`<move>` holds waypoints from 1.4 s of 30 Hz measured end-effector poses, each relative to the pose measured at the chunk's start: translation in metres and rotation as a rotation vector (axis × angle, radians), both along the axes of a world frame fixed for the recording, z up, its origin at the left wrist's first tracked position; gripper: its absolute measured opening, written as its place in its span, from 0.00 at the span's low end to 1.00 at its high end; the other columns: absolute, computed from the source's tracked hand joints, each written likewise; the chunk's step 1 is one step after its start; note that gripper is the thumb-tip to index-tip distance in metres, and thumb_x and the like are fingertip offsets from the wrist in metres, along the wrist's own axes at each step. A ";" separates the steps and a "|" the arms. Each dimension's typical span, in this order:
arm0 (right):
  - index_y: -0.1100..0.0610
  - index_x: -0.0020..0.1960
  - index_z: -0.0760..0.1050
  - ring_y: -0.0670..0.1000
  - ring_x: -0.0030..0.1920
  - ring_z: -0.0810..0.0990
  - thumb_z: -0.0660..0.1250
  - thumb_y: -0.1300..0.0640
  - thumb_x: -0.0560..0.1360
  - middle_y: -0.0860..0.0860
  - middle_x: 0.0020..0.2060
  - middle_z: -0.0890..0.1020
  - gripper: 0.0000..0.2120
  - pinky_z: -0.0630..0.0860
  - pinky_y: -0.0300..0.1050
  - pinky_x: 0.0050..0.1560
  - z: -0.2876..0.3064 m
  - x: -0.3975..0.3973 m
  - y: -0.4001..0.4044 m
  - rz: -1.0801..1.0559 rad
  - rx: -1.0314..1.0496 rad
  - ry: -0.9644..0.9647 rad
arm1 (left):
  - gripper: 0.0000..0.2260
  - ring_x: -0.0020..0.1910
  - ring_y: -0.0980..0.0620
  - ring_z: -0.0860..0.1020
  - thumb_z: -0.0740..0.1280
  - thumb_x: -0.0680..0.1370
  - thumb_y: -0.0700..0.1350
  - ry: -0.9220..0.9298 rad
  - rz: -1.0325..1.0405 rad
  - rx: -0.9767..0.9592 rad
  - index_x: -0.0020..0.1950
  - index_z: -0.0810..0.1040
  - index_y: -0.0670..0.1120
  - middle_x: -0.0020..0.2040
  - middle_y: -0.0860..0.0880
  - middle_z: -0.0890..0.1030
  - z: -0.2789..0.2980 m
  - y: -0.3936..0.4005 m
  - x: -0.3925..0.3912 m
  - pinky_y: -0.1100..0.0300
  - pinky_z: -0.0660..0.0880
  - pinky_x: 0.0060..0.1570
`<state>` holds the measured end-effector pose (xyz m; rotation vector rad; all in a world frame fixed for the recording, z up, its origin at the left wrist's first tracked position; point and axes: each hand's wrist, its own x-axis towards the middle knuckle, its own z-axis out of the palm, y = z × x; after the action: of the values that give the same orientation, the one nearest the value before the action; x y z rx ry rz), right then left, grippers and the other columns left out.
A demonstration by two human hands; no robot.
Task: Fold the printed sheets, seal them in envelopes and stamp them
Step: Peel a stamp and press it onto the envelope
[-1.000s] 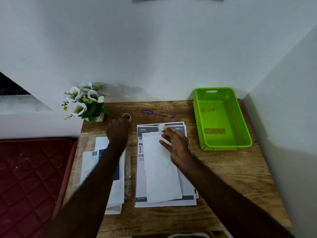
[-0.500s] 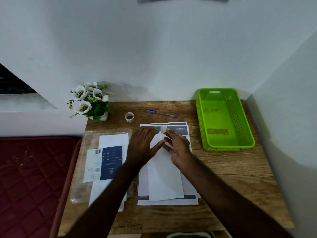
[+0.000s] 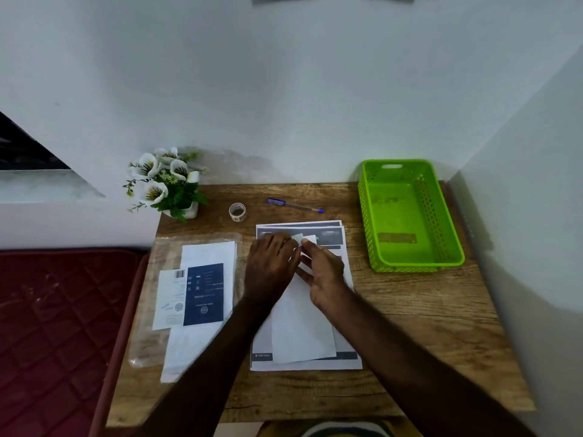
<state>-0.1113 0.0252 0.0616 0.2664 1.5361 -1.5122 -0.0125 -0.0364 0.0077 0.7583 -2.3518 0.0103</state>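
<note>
A white envelope (image 3: 303, 329) lies lengthwise on a stack of printed sheets (image 3: 328, 230) in the middle of the wooden desk (image 3: 410, 326). Both my hands meet at its far end, where the small flap (image 3: 307, 239) sticks out. My left hand (image 3: 271, 266) rests on the envelope with its fingertips at the flap. My right hand (image 3: 321, 272) lies beside it, fingers spread, with the index finger touching the flap. What lies under the fingertips is hidden. A small roll of stamps or tape (image 3: 237, 211) stands at the back.
A clear plastic pack of envelopes (image 3: 202, 294) with a blue label lies on the left. A blue pen (image 3: 295, 205) lies at the back, a flower pot (image 3: 167, 184) in the back left corner, a green basket (image 3: 410, 216) on the right. A red mattress (image 3: 56, 326) borders the desk's left edge.
My left hand left the small roll at the back and came to the envelope's far end, meeting my right hand at the flap. My right hand stayed on the envelope.
</note>
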 end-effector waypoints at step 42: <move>0.57 0.38 0.85 0.50 0.35 0.82 0.82 0.51 0.66 0.48 0.32 0.84 0.11 0.82 0.50 0.45 -0.052 -0.035 -0.011 0.079 0.356 0.442 | 0.06 0.54 0.45 0.80 0.70 0.80 0.41 -0.050 0.188 0.812 0.53 0.84 0.41 0.53 0.43 0.83 0.008 -0.028 -0.045 0.57 0.73 0.53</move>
<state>-0.1459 0.0143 0.0100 0.0720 2.1444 -1.2822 -0.0571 -0.0648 0.0154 1.3577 -2.2933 -0.8939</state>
